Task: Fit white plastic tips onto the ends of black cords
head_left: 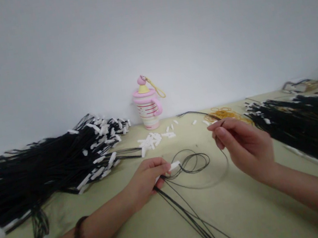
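Note:
My left hand (pixel 148 177), a beaded bracelet on its wrist, is closed around a bundle of thin black cables (pixel 189 214). A small white sleeve (pixel 174 165) sticks out between its thumb and fingers. Beyond it, loops of thin cable (pixel 198 163) lie near the fingertips. Raised to the right, my right hand (pixel 243 146) pinches a thin black cable (pixel 198 112) between thumb and fingers. One end points away toward the wall, and a slack curve hangs back to the left hand.
Black cables with white ends (pixel 48 164) pile at the left. Loose white sleeves (pixel 152 140) lie before a pink-and-white cup (pixel 147 108). Yellow rubber bands (pixel 227 113) sit behind my right hand. More black cables (pixel 304 124) spread at the right. A wall (pixel 146 36) closes off the back.

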Motion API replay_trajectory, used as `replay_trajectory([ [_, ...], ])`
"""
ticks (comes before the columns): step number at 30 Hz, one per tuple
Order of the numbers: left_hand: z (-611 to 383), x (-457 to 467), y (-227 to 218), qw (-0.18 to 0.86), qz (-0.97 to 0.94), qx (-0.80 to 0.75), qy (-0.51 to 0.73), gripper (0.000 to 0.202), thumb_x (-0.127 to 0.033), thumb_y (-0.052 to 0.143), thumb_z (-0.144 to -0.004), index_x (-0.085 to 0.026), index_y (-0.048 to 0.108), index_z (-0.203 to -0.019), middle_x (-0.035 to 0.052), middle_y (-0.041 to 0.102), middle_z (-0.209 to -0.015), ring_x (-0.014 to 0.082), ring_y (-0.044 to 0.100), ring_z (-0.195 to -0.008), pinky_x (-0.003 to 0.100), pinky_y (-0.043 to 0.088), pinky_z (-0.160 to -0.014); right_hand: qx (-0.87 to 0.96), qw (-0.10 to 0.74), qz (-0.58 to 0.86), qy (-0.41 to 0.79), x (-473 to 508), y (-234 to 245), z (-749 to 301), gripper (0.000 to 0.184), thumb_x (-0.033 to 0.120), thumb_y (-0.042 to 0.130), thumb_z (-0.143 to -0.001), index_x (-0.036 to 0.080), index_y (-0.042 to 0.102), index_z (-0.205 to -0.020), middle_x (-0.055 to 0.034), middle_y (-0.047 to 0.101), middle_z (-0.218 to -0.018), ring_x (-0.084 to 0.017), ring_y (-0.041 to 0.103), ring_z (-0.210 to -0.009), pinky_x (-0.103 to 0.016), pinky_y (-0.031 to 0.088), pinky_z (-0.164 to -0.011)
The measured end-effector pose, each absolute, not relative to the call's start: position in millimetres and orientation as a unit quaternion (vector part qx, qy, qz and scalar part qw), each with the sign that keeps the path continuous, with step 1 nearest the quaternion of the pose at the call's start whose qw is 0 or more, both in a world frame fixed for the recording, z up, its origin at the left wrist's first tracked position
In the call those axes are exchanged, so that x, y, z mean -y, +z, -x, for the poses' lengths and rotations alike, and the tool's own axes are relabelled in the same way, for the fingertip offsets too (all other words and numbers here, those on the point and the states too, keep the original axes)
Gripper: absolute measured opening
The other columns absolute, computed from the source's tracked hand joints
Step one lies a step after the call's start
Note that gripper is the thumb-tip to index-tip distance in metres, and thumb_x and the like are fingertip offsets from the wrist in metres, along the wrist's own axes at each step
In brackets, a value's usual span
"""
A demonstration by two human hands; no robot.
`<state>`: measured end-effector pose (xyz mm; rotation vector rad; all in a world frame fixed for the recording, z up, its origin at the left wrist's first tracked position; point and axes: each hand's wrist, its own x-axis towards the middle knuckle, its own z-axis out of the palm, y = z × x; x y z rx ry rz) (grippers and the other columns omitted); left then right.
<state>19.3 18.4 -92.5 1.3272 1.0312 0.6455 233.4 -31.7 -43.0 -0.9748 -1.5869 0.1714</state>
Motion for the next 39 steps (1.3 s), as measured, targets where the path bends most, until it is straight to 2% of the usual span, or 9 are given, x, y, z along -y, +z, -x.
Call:
replay_trajectory([
  [3,-19.3,-18.5,-93.0,0.624,-0.580,-0.442,0.280,0.023,-0.037,0.053,-0.068,-0.014,0.052,-0.063,-0.0042,0.042,-0.053,0.0030,0.028,-0.038,0.018,0.014,-0.037,0.665,0.630,0.384,0.114,42.1,-30.9,-230.3,0.012,0.021,0.045,-0.081,0.019,0.056,-0.086,0.0012,0.053,-0.059,-0.006,0.046,-0.043,-0.019,0.036,-0.040],
  [5,-19.5,-18.3,-92.6,0.622,-0.582,-0.441,0.282,0.023,-0.036,0.053,-0.068,-0.014,0.052,-0.063,-0.0043,0.042,-0.052,0.0030,0.028,-0.038,0.018,0.015,-0.037,0.667,0.618,0.381,0.170,43.1,-30.4,-229.5,0.013,0.023,0.044,-0.082,0.020,0.055,-0.088,0.0011,0.056,-0.060,-0.005,0.044,-0.038,-0.017,0.033,-0.034],
  [8,-19.9,-17.8,-91.2,0.618,-0.583,-0.445,0.283,0.022,-0.035,0.053,-0.067,-0.013,0.053,-0.063,-0.0043,0.042,-0.052,0.0032,0.029,-0.038,0.017,0.016,-0.037,0.698,0.521,0.427,0.242,38.5,-44.7,-225.7,0.017,0.028,0.045,-0.081,0.017,0.057,-0.086,0.0004,0.058,-0.059,-0.005,0.042,-0.035,-0.017,0.031,-0.033],
  [12,-20.4,-18.0,-91.8,0.606,-0.592,-0.451,0.281,0.024,-0.038,0.052,-0.066,-0.014,0.054,-0.064,-0.0041,0.044,-0.051,0.0038,0.029,-0.037,0.017,0.016,-0.037,0.763,0.376,0.466,0.241,33.1,-78.0,-215.0,0.027,0.028,0.046,-0.079,0.014,0.056,-0.058,0.0018,0.051,-0.047,-0.004,0.038,-0.041,-0.016,0.028,-0.039],
  [16,-24.1,-14.7,-93.3,0.588,-0.607,-0.453,0.285,0.025,-0.039,0.052,-0.068,-0.014,0.053,-0.065,-0.0049,0.043,-0.047,0.0043,0.029,-0.037,0.018,0.016,-0.037,0.780,0.321,0.484,0.235,34.9,-98.5,-207.1,0.028,0.026,0.041,-0.079,0.014,0.046,-0.055,0.0047,0.039,-0.045,-0.004,0.032,-0.041,-0.016,0.023,-0.039],
  [23,-35.7,4.0,-85.9,0.515,-0.653,-0.476,0.286,0.026,-0.037,0.046,-0.073,-0.015,0.046,-0.059,-0.0065,0.037,-0.040,0.0063,0.033,-0.038,0.018,0.022,-0.039,0.788,0.311,0.487,0.213,34.4,-100.5,-206.5,0.026,0.023,0.039,-0.080,0.015,0.040,-0.055,0.0051,0.037,-0.047,-0.005,0.032,-0.043,-0.017,0.021,-0.041],
  [28,-35.4,6.4,-84.1,0.505,-0.660,-0.483,0.276,0.026,-0.037,0.045,-0.074,-0.015,0.045,-0.059,-0.0065,0.037,-0.041,0.0065,0.034,-0.039,0.018,0.023,-0.040,0.787,0.308,0.492,0.209,35.4,-99.6,-207.7,0.028,0.024,0.037,-0.081,0.015,0.042,-0.055,0.0045,0.039,-0.047,-0.005,0.033,-0.043,-0.017,0.022,-0.042],
  [33,-34.8,5.2,-83.6,0.502,-0.662,-0.485,0.273,0.025,-0.036,0.045,-0.074,-0.015,0.045,-0.060,-0.0070,0.037,-0.040,0.0062,0.034,-0.039,0.017,0.023,-0.039,0.795,0.303,0.485,0.204,35.7,-99.9,-208.7,0.028,0.025,0.036,-0.082,0.016,0.039,-0.056,0.0052,0.035,-0.047,-0.005,0.032,-0.043,-0.017,0.021,-0.042],
  [39,-36.1,8.6,-81.1,0.506,-0.690,-0.457,0.242,0.024,-0.034,0.046,-0.074,-0.016,0.042,-0.059,-0.0081,0.037,-0.040,0.0049,0.032,-0.037,0.016,0.022,-0.038,0.813,0.297,0.465,0.187,36.1,-102.2,-209.4,0.022,0.021,0.038,-0.080,0.016,0.039,-0.059,0.0055,0.035,-0.049,-0.004,0.032,-0.044,-0.016,0.023,-0.044],
])
